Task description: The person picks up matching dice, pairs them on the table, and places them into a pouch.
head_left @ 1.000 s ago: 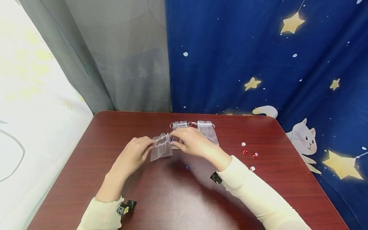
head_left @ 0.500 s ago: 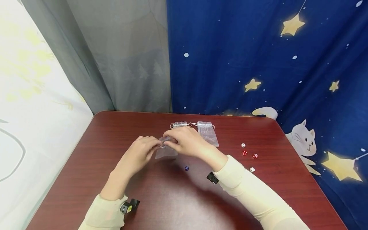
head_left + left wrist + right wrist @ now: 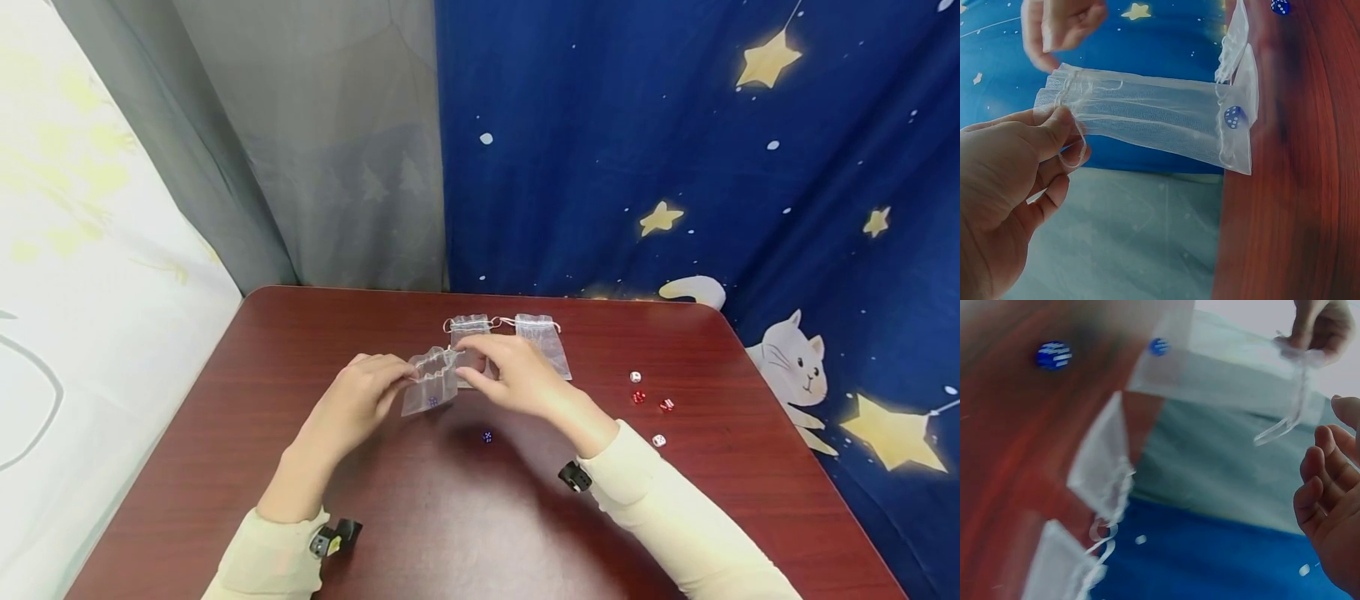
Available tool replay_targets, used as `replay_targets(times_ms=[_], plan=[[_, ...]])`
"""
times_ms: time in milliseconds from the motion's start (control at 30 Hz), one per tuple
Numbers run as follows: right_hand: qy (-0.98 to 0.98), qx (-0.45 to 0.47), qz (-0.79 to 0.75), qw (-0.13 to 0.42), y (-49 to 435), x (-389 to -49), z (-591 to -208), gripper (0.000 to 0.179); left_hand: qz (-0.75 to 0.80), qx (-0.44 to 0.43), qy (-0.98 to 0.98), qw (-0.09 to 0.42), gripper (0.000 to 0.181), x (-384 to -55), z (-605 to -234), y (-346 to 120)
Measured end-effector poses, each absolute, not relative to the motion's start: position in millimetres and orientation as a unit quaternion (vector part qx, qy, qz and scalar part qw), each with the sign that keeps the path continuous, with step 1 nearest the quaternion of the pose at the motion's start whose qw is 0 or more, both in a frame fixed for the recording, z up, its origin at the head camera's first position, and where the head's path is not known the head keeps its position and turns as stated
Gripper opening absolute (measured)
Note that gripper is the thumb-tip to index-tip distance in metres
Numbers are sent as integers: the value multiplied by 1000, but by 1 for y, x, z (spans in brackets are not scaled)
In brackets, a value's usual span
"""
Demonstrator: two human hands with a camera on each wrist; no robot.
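Observation:
My left hand (image 3: pixel 356 396) pinches a sheer white drawstring pouch (image 3: pixel 1147 103) near its gathered mouth, and the pouch hangs over the table. Inside, at its bottom, sits a blue die (image 3: pixel 1232 117) with white pips. Just right of the mouth is my right hand (image 3: pixel 517 375), with nothing in its loosely bent fingers; the right wrist view shows it apart from the pouch (image 3: pixel 1229 378). A second blue die (image 3: pixel 487 437) lies on the tabletop below the hands.
Two more sheer pouches lie flat farther back, one (image 3: pixel 542 343) in full view and one (image 3: pixel 470 325) partly behind my right hand. On the right of the table (image 3: pixel 225 433) are white dice (image 3: pixel 635 377) and red dice (image 3: pixel 638 397). Curtains hang behind.
The blue die that my right hand pinched went into the pouch and now rests at its bottom. My right hand let go and drew back to the right.

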State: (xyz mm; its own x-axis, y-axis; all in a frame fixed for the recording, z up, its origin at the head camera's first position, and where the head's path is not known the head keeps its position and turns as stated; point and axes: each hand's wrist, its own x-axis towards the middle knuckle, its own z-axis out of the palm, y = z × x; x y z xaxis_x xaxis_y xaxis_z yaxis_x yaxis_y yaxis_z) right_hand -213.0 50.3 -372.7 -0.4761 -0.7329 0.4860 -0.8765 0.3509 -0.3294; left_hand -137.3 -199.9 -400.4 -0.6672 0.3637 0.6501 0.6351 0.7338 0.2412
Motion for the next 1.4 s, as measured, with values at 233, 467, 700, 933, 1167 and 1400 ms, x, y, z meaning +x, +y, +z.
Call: replay_targets(times_ms=[233, 467, 700, 933, 1167, 1400], plan=[[-840, 467, 250, 119, 75, -218, -405, 25, -228, -278, -888, 286, 14, -137, -401, -202], [-854, 464, 208, 113, 85, -220, -430, 21, -230, -277, -890, 280, 15, -136, -402, -203], [-868, 454, 185, 72, 91, -218, -448, 23, -227, -271, -895, 273, 17, -134, -403, -204], [-876, 450, 173, 33, 93, -215, -459, 22, -224, -269, -897, 270, 16, -134, -403, -204], [-879, 447, 167, -4, 96, -212, -462, 23, -220, -264, -901, 265, 16, -133, -403, -204], [-876, 458, 148, -39, 96, -213, -465, 31, -221, -263, -904, 253, 15, -134, -402, -204]])
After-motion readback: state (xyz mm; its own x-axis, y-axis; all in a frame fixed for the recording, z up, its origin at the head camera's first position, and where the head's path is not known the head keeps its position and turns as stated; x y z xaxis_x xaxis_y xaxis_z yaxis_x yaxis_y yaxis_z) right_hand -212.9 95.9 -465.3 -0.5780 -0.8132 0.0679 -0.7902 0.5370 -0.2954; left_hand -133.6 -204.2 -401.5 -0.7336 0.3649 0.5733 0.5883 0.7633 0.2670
